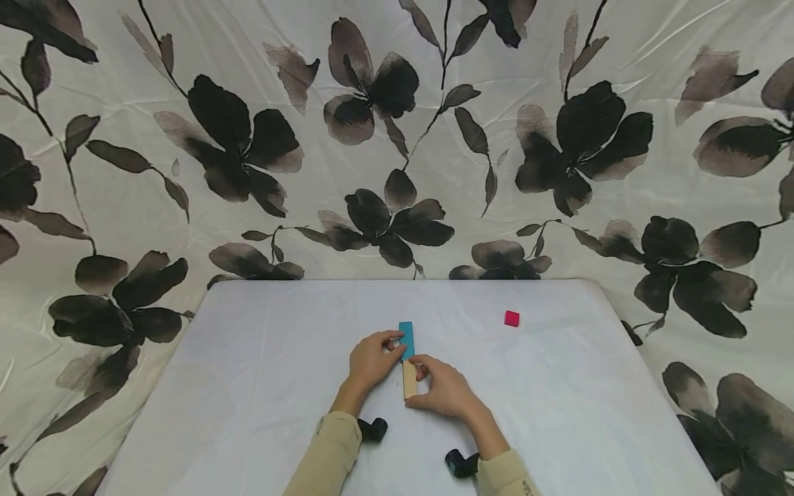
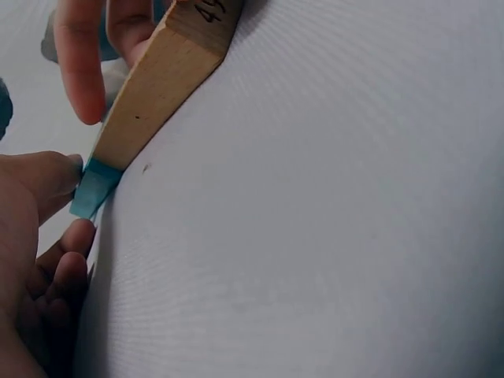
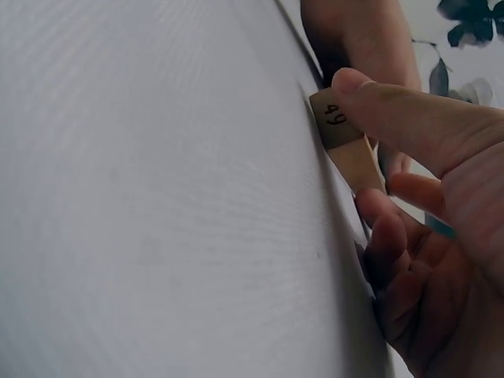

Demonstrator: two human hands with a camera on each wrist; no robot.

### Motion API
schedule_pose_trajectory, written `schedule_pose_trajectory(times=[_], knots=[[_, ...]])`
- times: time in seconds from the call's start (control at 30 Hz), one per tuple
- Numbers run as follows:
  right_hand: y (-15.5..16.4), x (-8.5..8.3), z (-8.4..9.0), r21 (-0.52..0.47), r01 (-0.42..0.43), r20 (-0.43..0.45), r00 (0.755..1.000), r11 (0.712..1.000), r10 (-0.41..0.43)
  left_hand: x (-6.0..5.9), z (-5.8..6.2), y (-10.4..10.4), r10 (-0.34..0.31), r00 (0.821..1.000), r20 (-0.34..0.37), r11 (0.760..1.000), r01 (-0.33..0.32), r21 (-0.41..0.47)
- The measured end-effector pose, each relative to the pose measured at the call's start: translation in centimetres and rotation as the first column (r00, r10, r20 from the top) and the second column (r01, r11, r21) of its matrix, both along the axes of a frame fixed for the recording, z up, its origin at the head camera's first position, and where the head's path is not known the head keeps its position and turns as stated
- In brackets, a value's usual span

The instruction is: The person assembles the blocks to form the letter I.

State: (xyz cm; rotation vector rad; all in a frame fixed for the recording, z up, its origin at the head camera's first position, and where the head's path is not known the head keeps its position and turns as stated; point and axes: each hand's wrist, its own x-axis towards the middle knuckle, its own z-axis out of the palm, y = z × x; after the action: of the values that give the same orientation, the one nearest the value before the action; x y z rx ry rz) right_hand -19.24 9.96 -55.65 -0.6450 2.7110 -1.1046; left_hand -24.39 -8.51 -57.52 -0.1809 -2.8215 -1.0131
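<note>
At lower centre, the left hand point(image 1: 371, 359) is pinching a blue oblong block point(image 1: 406, 331), the right hand point(image 1: 448, 390) a pale wooden oblong block point(image 1: 409, 384), already meeting endwise; rightward, a red cube point(image 1: 511, 319) is lying apart.

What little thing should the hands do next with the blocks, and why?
Maybe gently let go with the right hand: its finger and thumb pinch the wooden block, which looks roughly lined up, end to end, with the blue block by the left hand.
</note>
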Motion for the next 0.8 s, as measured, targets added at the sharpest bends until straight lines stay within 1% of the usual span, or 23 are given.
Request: schedule_pose_trajectory(times=[0.13,0.33,0.5,0.8], knots=[[0.3,-0.3,-0.2,-0.056,-0.003,0.029,1.000,0.998,0.004,0.1,0.1,-0.1,-0.016,1.000,0.015,1.000,0.016,0.021],[0.5,-0.4,-0.4,-0.075,0.000,0.068,0.998,0.997,0.005,0.7,0.5,-0.2,-0.064,0.997,0.051,0.994,0.059,0.089],[0.5,-0.3,-0.5,-0.084,0.005,0.079,0.997,0.996,0.002,1.1,0.3,-0.3,-0.090,0.995,0.040,0.991,0.086,0.107],[0.6,-0.2,-0.5,-0.088,0.023,0.083,0.996,0.996,-0.016,1.6,-0.2,-0.3,-0.103,0.994,0.028,0.989,0.100,0.107]])
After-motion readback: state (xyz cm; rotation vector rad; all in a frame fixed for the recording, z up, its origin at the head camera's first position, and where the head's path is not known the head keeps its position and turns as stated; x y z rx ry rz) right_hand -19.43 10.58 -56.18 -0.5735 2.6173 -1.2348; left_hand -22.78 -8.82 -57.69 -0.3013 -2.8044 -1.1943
